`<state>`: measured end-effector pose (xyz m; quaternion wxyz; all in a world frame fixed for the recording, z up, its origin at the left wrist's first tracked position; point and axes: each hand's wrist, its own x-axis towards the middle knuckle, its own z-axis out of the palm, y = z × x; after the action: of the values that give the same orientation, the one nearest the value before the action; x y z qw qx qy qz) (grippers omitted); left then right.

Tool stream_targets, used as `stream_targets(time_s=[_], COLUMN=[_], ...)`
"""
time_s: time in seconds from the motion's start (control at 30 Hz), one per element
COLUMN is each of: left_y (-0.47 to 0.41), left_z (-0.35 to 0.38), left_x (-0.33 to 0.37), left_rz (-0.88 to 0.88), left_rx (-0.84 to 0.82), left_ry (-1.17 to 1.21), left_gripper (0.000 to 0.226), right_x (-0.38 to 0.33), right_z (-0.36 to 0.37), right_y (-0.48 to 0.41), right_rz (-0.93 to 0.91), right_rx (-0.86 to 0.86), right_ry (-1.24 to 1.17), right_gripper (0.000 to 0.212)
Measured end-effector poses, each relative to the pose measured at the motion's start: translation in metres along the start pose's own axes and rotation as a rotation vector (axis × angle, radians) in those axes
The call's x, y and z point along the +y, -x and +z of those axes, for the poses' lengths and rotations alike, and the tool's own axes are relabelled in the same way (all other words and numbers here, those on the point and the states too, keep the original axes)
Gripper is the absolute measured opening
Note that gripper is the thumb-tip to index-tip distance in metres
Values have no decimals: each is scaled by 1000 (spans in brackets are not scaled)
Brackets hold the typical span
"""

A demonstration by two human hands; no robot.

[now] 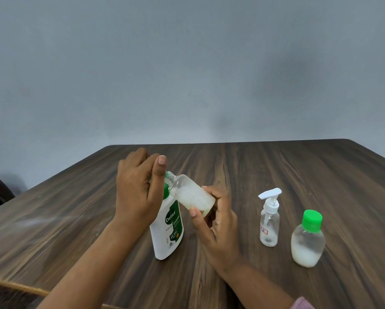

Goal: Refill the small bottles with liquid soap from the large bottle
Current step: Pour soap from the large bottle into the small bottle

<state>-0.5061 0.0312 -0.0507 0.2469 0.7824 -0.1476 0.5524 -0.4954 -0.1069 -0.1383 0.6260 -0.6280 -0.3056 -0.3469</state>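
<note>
While the large bottle [168,233] stands upright on the desk [276,166], the left hand [138,192] curls its fingers over the bottle's green top, thumb raised. The right hand [216,228] grips the open small bottle [192,195] by its base, tilted with its neck against that green top. To the right, a pump bottle [269,221] and a green-capped bottle [308,241] stand apart.

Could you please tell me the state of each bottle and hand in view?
Large bottle: upright on table, left hand curled over its pump.
Small clear bottle: uncapped, tilted, neck at the pump, held by right hand; whitish soap inside.
Pump bottle: upright, pump on, almost empty.
Green-capped bottle: upright, capped, partly filled.
</note>
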Motion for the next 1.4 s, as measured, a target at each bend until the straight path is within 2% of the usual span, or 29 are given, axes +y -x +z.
stream_targets(time_s=[0.13,0.33,0.57,0.83,1.07,1.4], left_y=[-1,8,-3,9,4,10], left_z=[-1,4,0,5,1,6], left_x=[0,0,2,1,2,4], left_rz=[22,-12,-11,-27,-33,-8], left_rx=[0,48,-13,48,22,53], left_ry=[-2,14,3,4,-14,-43], left_gripper=[36,48,47,46,49,36], right_x=[-1,0,0,-1,0,-1], right_z=[1,-1,0,-1,0,-1], right_y=[0,1,0,-1,1,0], right_rz=[0,-6,14,12,15,29], right_rx=[-4,-1,1,-5,-2,-2], right_ry=[10,14,-1,-27,-1,-14], right_gripper=[37,37,37,38,37,38])
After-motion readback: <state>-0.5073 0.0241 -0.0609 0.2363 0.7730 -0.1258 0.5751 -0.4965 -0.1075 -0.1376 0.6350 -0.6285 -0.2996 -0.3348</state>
